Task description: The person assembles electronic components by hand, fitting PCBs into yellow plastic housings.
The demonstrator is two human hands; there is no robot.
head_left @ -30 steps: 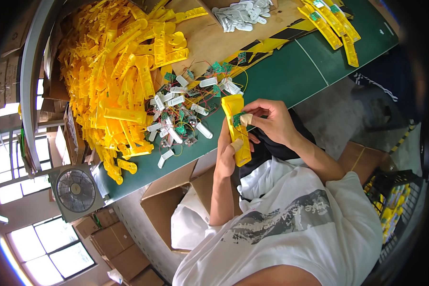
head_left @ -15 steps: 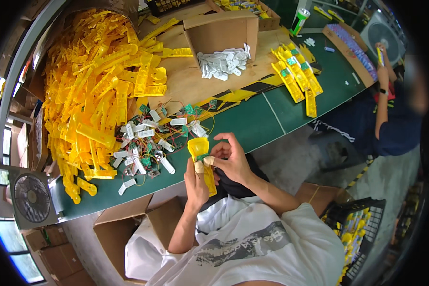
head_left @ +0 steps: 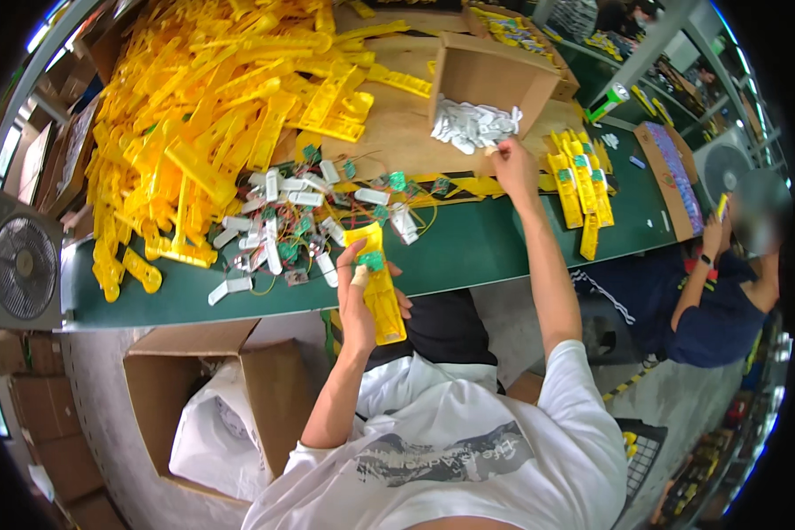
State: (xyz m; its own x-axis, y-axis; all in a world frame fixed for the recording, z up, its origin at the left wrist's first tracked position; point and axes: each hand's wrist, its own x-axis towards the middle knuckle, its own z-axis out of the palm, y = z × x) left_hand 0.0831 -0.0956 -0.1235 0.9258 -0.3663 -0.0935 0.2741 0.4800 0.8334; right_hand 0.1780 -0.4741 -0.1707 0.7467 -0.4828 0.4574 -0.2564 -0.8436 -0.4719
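Holding a flat yellow plastic casing (head_left: 380, 287) with small green circuit board: left hand (head_left: 359, 305). Right hand (head_left: 512, 168), fingers pinched, touching white plastic pieces (head_left: 468, 124) in open cardboard box (head_left: 495, 75).

My one view – a head-worn fisheye – looks steeply down, close over the long green worktable (head_left: 503, 252).

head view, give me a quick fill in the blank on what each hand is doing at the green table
1. The left hand holds a long ____ plastic housing with a green circuit board on it.
2. The right hand reaches to a cardboard ____ of small white parts.
3. The finished yellow pieces lie on the ____ table.

Missing words: yellow; box; green
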